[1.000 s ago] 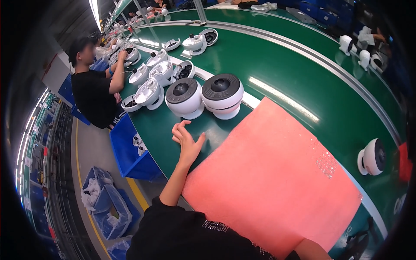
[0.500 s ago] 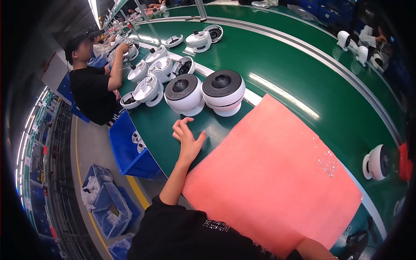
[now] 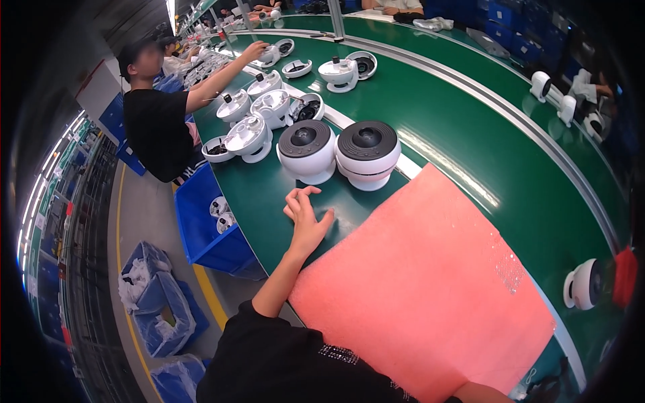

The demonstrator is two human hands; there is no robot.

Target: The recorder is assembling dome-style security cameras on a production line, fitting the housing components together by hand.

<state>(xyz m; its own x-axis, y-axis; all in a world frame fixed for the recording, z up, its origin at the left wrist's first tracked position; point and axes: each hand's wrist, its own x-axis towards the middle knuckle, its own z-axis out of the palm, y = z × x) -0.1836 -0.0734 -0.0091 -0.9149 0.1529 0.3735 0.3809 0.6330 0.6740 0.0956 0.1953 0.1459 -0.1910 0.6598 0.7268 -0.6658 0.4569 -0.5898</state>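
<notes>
My left hand (image 3: 309,223) hovers at or rests on the green table, fingers loosely bent and thumb apart, with nothing in it. Just beyond it stand two round white devices with ridged black tops: the left device (image 3: 306,153) and the right device (image 3: 367,156). The hand is nearest the left one and does not appear to touch it. A pink foam mat (image 3: 423,289) lies to the right of the hand. Only my right forearm (image 3: 482,393) shows at the lower edge; that hand is out of the picture.
Several open white housings (image 3: 250,136) crowd the table at far left, beside a co-worker (image 3: 158,117). A blue bin (image 3: 201,238) holding white parts stands against the table's left edge. Another white housing (image 3: 339,72) and a finished-looking device (image 3: 583,283) sit on the green conveyor (image 3: 463,127).
The whole view has shifted slightly. The co-worker's arm now stretches out toward a white housing farther along the line. My left hand keeps about the same pose by the devices.
</notes>
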